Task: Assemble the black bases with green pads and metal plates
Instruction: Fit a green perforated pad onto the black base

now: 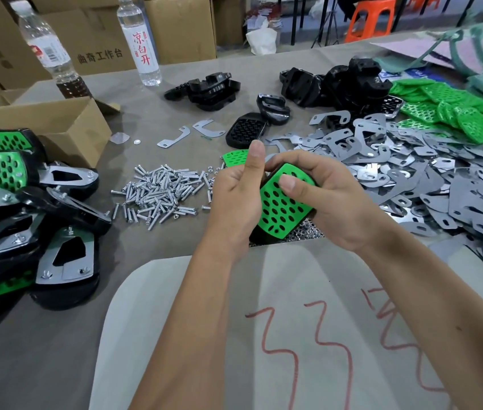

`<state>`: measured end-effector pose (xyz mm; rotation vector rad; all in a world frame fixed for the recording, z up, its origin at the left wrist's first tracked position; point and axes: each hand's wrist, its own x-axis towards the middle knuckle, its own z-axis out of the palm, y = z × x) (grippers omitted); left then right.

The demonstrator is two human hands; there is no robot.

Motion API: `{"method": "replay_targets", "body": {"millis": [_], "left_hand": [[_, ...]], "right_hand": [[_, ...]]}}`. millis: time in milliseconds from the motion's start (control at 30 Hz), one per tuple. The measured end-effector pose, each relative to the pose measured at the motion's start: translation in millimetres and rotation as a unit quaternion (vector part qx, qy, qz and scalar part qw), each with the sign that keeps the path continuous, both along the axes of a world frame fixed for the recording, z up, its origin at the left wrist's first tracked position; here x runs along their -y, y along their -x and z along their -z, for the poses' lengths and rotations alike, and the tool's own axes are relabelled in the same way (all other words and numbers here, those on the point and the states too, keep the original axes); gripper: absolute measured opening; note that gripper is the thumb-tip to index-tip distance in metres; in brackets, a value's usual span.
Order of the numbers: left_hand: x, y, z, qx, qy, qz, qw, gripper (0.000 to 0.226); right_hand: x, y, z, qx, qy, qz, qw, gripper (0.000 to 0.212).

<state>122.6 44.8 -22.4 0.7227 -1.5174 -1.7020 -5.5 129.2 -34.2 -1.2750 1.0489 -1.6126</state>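
Both hands hold one black base with a perforated green pad (281, 208) on it, above the table's middle. My left hand (234, 199) grips its left side, thumb raised. My right hand (331, 196) grips the right side, its thumb pressing on the pad's top. Another green pad (234, 158) lies just behind the hands. Loose black bases (349, 81) are piled at the back, and a heap of metal plates (411, 173) covers the right. More green pads (453, 110) lie far right. Finished assemblies (27, 208) are stacked at the left.
A pile of screws (160, 193) lies left of the hands, and small nuts (308, 229) show under the held part. Two bottles (142, 39) and cardboard boxes (56, 119) stand at back left. A white sheet with red marks (293, 335) covers the near table edge.
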Motion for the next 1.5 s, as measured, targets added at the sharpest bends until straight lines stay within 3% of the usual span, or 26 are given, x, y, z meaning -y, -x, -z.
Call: {"method": "replay_targets", "body": {"millis": [133, 267, 367, 467, 567, 767, 867, 967, 1133, 1267, 1367, 1500], "left_hand": [[-2.6, -0.7, -0.6, 0.004, 0.003, 0.037, 0.999, 0.049], [-0.1, -3.2, 4.4, 0.076, 0.083, 0.039, 0.993, 0.044], [0.2, -4.6, 5.1, 0.070, 0.052, 0.051, 0.995, 0.020], [0.7, -6.1, 6.0, 0.064, 0.011, 0.037, 0.997, 0.010], [-1.4, -8.9, 4.0, 0.038, -0.033, 0.055, 0.997, 0.011], [2.9, -13.0, 0.1, 0.022, -0.081, 0.080, 0.993, 0.017], [0.9, -11.1, 0.0, 0.054, -0.062, 0.076, 0.994, 0.005], [-0.5, -6.8, 2.1, 0.067, 0.008, 0.020, 0.998, 0.020], [1.1, -3.8, 5.1, 0.039, -0.002, -0.026, 0.999, 0.022], [-0.6, 1.5, 7.2, 0.014, -0.034, -0.076, 0.996, 0.024], [-2.4, 1.2, 5.5, 0.001, -0.100, -0.028, 0.995, 0.023], [2.1, -9.9, 1.4, 0.042, -0.084, 0.088, 0.992, 0.034]], "right_hand": [[0.1, 7.3, 4.9, 0.011, -0.006, 0.004, 1.000, 0.025], [1.5, 3.3, 8.4, 0.006, -0.026, 0.121, 0.992, 0.022], [1.1, 6.3, 2.6, 0.050, -0.086, 0.170, 0.980, 0.024], [-1.4, 10.6, 0.1, 0.013, -0.120, 0.145, 0.982, 0.033], [-3.0, 8.9, -1.2, -0.036, -0.113, 0.122, 0.985, 0.035], [-4.6, 6.7, -3.0, -0.030, -0.072, 0.132, 0.988, 0.031], [-2.6, 7.2, -1.4, -0.105, -0.063, 0.199, 0.972, 0.031], [-2.0, 4.3, -0.5, -0.186, -0.045, 0.227, 0.955, 0.030], [-3.6, 4.6, -3.4, -0.130, -0.061, 0.186, 0.972, 0.041], [-3.8, 6.3, -4.4, -0.045, -0.105, 0.127, 0.985, 0.033], [-4.8, 9.6, -3.2, -0.059, -0.091, 0.143, 0.984, 0.025], [-3.9, 9.5, 0.3, -0.076, -0.082, 0.184, 0.977, 0.023]]}}
